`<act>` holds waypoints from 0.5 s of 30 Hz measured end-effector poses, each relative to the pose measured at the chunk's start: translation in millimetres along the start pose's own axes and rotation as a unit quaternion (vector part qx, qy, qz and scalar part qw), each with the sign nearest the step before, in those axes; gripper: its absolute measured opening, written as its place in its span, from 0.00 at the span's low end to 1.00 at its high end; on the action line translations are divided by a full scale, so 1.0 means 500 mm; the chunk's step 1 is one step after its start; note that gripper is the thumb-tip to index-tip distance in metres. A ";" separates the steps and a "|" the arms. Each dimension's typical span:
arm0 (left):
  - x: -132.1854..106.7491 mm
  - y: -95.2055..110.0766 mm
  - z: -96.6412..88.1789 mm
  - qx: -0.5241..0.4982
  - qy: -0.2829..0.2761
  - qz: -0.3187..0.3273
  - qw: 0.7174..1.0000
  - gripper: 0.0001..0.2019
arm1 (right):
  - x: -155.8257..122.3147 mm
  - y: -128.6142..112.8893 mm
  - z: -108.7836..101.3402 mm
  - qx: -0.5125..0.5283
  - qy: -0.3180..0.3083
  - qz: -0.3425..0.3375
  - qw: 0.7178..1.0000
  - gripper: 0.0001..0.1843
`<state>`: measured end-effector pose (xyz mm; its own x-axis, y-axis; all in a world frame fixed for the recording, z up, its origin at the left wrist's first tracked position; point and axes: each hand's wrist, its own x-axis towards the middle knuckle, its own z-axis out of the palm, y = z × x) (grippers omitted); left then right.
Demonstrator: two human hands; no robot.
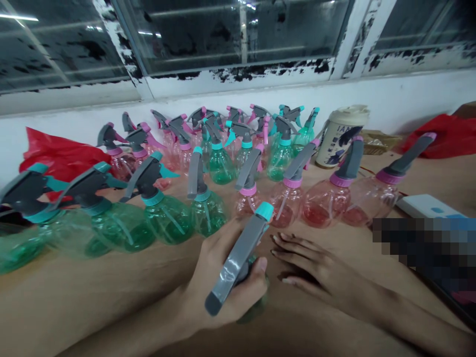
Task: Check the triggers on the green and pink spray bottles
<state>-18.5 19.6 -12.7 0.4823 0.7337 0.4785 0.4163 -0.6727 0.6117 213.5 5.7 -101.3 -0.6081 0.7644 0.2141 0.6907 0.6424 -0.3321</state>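
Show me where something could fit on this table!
There's bare table between the front green bottles and the left forearm, and a smaller patch between the front pink bottles and the right hand. It's crowded behind them, where more spray bottles stand close together toward the wall.

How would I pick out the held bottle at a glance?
Below the windows is a table. Nearer than its front row of spray bottles is the left hand. The bottle it grips, grey-headed with a teal tip, is the only one in a hand.
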 end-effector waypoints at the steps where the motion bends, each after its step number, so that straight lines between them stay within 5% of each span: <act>1: 0.001 0.000 -0.001 0.002 -0.004 0.005 1.000 0.14 | 0.000 0.001 0.000 0.001 -0.001 -0.002 1.000 0.24; 15: 0.014 0.011 -0.018 -0.006 -0.022 0.062 0.998 0.19 | -0.002 0.003 0.004 -0.012 -0.012 -0.004 1.000 0.24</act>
<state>-19.8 22.0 -0.2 0.5625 0.6401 0.5232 0.3424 -0.7564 0.5573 214.3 5.7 -104.0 -0.6225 0.7580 0.1947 0.6946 0.6497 -0.3087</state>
